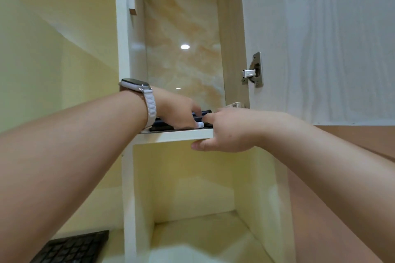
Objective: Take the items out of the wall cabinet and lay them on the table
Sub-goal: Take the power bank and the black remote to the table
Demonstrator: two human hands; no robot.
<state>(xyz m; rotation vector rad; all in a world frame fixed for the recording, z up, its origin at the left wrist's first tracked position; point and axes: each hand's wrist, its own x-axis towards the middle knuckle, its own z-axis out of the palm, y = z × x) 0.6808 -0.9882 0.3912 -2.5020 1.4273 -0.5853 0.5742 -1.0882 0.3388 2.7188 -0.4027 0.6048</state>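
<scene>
Dark flat items [202,115] lying on wall cabinet shelf [175,134], stacked, kind unclear. Left hand [177,111] over them, fingers curled onto stack. Right hand [226,130] at shelf's front edge, fingers reaching onto items, thumb beneath. Cabinet door [320,45] open beside shelf. Keyboard [72,247] far below shelf.

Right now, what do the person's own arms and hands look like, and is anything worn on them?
Both forearms are bare, with no sleeves in view. The left hand has a smartwatch at the wrist: a dark rectangular face in a silvery case on a white ribbed strap. One left fingertip wears a white wrap or cover. The right hand wears nothing that shows.
</scene>
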